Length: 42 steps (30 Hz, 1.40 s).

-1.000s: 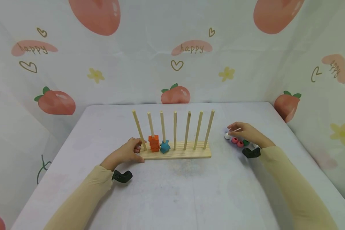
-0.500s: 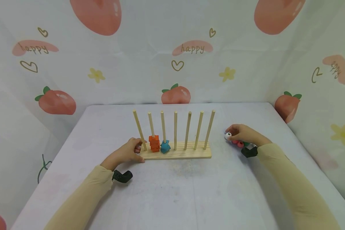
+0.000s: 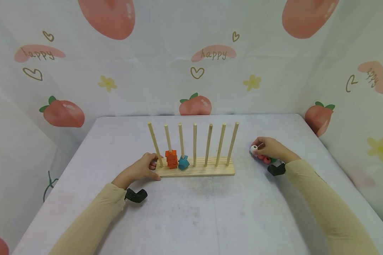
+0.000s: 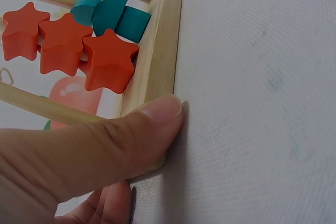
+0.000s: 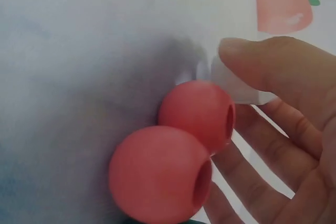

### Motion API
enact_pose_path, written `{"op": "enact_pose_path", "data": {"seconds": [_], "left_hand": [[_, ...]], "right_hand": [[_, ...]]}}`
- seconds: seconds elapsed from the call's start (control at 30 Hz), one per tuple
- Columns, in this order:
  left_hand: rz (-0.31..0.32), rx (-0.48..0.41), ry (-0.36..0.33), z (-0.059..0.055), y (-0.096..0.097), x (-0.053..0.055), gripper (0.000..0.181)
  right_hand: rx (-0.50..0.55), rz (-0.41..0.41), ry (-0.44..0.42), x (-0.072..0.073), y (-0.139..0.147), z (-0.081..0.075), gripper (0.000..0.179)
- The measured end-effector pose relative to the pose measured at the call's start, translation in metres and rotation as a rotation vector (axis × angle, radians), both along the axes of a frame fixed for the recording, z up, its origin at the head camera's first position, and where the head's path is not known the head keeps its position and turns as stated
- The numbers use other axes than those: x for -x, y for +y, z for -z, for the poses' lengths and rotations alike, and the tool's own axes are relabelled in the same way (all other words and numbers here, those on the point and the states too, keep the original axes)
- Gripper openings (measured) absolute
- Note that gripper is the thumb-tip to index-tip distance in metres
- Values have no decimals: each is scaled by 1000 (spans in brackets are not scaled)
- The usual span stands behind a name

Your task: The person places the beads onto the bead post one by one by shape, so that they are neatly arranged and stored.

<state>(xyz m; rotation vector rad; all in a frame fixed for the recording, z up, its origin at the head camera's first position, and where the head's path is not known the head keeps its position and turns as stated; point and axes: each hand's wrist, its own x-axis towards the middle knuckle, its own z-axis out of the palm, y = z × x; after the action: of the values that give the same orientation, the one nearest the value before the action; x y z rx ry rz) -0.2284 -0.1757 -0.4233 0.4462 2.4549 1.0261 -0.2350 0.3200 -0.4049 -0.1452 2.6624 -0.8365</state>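
From where I stand, taking the far edge of the table as twelve o'clock, the person's hands are well apart. The left hand (image 3: 139, 168) grips the wooden rack (image 3: 209, 172) at its nine-o'clock end, thumb along the near edge. Three orange stars (image 4: 65, 45) sit on the second peg from that end, blue blocks (image 3: 183, 163) on the third. Out toward two o'clock from the rack, the right hand (image 3: 272, 148) pinches a white bead (image 3: 253, 151) between thumb and fingers. Two pink beads (image 5: 160, 174) lie at its four o'clock, beside a partly hidden green piece (image 3: 273, 160).
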Motion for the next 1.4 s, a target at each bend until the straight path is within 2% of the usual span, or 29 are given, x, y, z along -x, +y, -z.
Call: {"op": "enact_pose_path", "data": {"seconds": [0.17, 0.37, 0.57, 0.93, 1.1, 1.27, 1.4], "left_hand": [[1, -2, 3, -1, 0, 0, 74], [-9, -4, -8, -1, 0, -1, 74], [-12, -9, -13, 1, 0, 0, 73], [0, -5, 2, 1, 0, 0, 71], [8, -14, 4, 0, 0, -2, 70], [16, -15, 10, 0, -1, -2, 70], [18, -10, 12, 1, -1, 0, 70]], "right_hand": [[15, 16, 83, -2, -1, -4, 32], [68, 32, 177, -7, -2, -17, 37], [124, 80, 253, -13, -9, -37, 42], [233, 169, 457, -28, -31, -78, 36], [368, 141, 578, -39, -43, -96, 32], [553, 63, 714, -49, -62, -112, 26], [702, -2, 779, -55, -80, -122, 28]]}}
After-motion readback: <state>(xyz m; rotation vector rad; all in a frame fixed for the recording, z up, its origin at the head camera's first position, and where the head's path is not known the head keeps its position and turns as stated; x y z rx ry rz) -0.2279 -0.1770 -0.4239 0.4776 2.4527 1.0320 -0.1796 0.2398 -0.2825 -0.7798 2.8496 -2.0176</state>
